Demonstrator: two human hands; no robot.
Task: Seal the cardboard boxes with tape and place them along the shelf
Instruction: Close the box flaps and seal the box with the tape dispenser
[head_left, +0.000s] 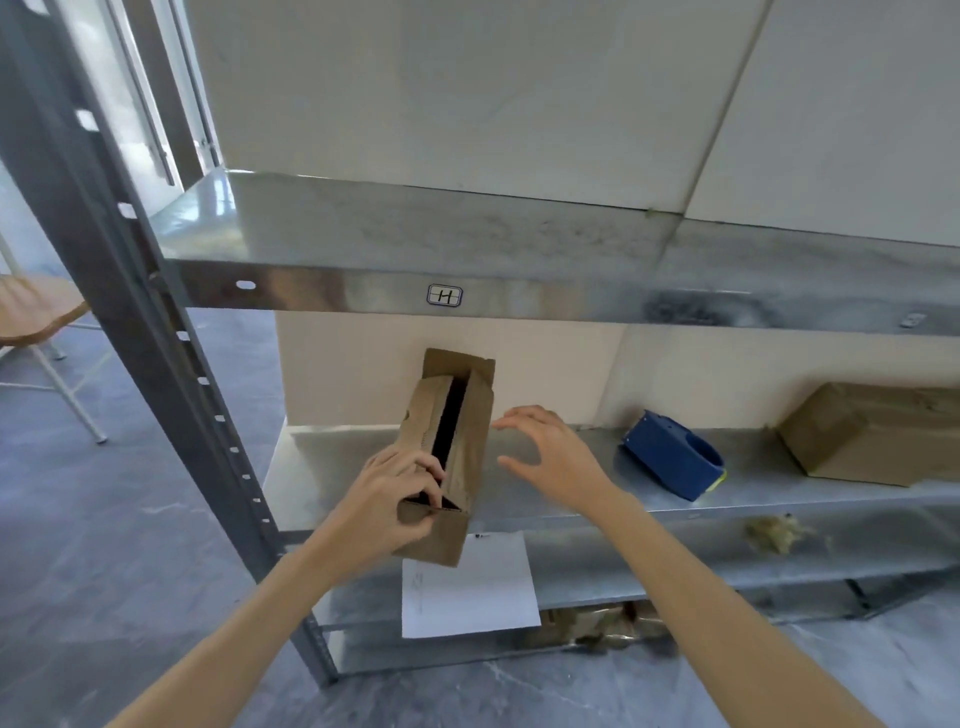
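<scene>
A narrow cardboard box (465, 447), its top flaps parted, lies across the metal shelf (571, 499), near end overhanging the front edge. The left hand (387, 501) grips that end, fingers curled into the gap. The right hand (553, 457) hovers spread at the box's 3 o'clock, not touching. Farther toward 3 o'clock sit a blue tape dispenser (670, 457) and 1 closed box (872, 434).
</scene>
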